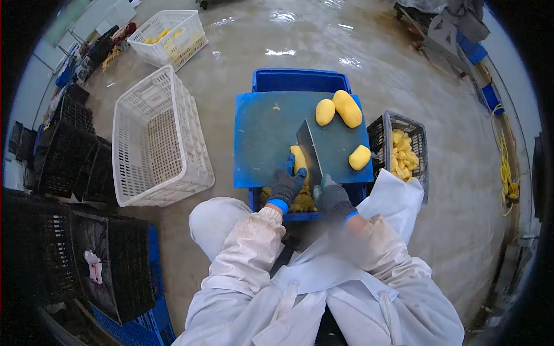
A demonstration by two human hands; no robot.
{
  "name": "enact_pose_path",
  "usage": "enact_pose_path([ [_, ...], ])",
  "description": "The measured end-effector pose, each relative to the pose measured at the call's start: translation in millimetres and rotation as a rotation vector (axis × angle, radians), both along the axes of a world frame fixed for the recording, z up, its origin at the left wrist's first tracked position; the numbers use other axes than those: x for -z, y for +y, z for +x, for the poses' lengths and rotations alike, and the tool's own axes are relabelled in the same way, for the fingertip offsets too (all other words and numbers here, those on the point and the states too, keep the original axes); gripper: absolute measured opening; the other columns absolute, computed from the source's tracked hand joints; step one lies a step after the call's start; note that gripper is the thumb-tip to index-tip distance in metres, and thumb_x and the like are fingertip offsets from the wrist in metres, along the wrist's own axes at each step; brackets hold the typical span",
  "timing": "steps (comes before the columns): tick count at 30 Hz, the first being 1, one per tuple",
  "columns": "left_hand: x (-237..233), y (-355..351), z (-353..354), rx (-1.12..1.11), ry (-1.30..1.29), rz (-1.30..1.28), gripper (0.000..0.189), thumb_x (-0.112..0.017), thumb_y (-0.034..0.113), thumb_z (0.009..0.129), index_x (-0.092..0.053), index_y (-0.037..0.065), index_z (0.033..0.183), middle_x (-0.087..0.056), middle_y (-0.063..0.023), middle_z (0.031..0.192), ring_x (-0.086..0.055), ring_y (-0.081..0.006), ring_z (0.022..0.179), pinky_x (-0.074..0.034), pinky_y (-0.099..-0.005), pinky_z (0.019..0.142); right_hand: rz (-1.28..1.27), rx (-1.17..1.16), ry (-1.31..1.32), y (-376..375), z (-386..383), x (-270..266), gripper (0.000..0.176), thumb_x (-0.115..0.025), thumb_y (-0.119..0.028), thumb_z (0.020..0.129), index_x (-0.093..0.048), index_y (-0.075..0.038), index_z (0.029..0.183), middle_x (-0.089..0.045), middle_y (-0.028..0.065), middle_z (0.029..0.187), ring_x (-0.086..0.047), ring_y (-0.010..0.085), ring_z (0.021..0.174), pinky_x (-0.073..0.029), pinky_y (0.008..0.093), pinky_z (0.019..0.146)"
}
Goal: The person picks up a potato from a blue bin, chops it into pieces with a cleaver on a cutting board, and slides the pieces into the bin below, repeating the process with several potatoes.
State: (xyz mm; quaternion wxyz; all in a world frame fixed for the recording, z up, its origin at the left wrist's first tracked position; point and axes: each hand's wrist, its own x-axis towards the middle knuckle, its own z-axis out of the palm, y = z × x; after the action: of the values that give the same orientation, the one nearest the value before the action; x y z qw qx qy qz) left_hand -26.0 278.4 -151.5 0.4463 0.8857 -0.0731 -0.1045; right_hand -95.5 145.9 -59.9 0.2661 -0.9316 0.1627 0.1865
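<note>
A blue cutting board (259, 130) lies across a blue bin (301, 79) in front of me. My left hand (286, 183), in a dark glove, is closed around a peeled yellow potato (298, 158) near the board's front edge. A cleaver (309, 151) stands on edge against the potato's right side, its handle gripped in my gloved right hand (333, 197). Two whole peeled potatoes (347, 109) rest at the board's far right corner, and another potato (359, 157) sits at the right edge. Cut potato pieces (303, 200) show in the bin below my hands.
To the right, a black crate (425, 164) holds potato chunks (404, 154). A large white crate (193, 135) stands left, with a second white crate (199, 34) behind it. Black crates (130, 271) are stacked at far left. The floor (242, 49) looks wet.
</note>
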Motion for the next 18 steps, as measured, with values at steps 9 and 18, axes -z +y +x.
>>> enact_pose_path([
  [9,14.0,-8.5,5.8,-0.019,0.008,0.036,0.069,-0.056,0.037,0.085,-0.032,0.002,0.139,-0.051,-0.0302,0.120,-0.048,-0.0455,0.111,-0.038,-0.0485,0.096,0.083,0.077,0.017,9.5,30.3,24.8,0.032,-0.053,-0.023,0.086,-0.049,-0.001,0.108,-0.061,0.0283,0.099,-0.060,0.0394,0.097,-0.047,0.0455,0.083],
  [18,2.7,-23.2,8.3,0.014,-0.087,0.043,0.069,-0.057,0.028,0.084,-0.028,0.002,0.141,-0.039,-0.0306,0.134,-0.041,-0.0451,0.122,-0.033,-0.0480,0.103,0.511,0.103,-0.509,-66.5,-13.3,17.0,0.029,-0.053,-0.011,0.087,-0.052,-0.003,0.115,-0.060,0.0096,0.075,-0.057,0.0164,0.054,-0.046,0.0310,0.048],
])
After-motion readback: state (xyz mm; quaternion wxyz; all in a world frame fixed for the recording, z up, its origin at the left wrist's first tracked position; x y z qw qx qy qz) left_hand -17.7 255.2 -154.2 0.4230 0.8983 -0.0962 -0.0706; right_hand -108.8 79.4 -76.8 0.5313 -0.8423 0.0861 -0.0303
